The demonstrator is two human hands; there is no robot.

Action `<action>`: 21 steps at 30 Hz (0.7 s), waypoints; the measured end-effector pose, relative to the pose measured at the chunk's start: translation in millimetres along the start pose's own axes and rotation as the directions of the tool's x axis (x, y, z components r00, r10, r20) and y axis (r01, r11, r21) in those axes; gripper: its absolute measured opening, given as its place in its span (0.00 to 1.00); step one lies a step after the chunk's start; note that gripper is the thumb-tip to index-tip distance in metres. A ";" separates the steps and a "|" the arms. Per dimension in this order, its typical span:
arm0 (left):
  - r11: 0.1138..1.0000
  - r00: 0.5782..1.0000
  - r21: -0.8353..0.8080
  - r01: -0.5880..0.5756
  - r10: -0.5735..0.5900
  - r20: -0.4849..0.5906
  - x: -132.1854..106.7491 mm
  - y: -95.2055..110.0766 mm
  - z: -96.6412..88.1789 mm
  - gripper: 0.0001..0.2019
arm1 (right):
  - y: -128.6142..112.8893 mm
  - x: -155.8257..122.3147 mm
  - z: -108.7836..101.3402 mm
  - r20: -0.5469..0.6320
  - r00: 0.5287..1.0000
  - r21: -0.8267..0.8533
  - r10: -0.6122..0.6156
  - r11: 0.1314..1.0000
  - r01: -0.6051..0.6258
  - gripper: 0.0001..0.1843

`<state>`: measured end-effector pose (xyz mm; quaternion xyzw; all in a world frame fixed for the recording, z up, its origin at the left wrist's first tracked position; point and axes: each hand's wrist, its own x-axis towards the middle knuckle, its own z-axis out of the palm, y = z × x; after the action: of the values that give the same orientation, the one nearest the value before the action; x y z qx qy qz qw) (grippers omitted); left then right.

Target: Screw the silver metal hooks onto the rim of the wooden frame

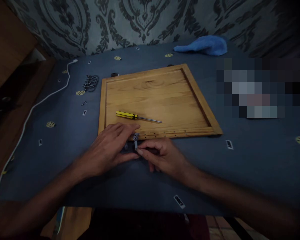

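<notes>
While our left hand (109, 144) spreads loosely across the near edge of the wooden panel (152, 96), apparently to steady it, our right hand (166, 155) pinches a metal fitting (136, 144) there, a screwdriver (135, 116) lying within reach.

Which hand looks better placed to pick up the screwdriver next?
Probably the left hand: it lies nearer the yellow screwdriver, while the right hand pinches a metal piece at the edge of the wooden panel.

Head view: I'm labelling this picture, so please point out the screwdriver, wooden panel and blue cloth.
Screwdriver (135, 116): head view, where handle meets shaft.
Wooden panel (151, 98): head view, bare middle of its face.
Blue cloth (207, 46): head view, its bunched middle.
</notes>
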<state>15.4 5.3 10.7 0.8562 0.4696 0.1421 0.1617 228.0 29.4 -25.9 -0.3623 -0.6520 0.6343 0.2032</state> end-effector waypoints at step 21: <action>0.999 0.997 0.002 0.050 -0.050 -0.066 0.8 4.1 5.8 0.34 | -0.3 -7.3 -30.0 0.140 0.723 -0.802 -0.676 0.352 0.484 0.11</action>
<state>21.2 3.1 7.2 0.8393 0.4962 0.1652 0.1481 254.4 44.5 -20.8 -0.2223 -0.9201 0.1154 0.3011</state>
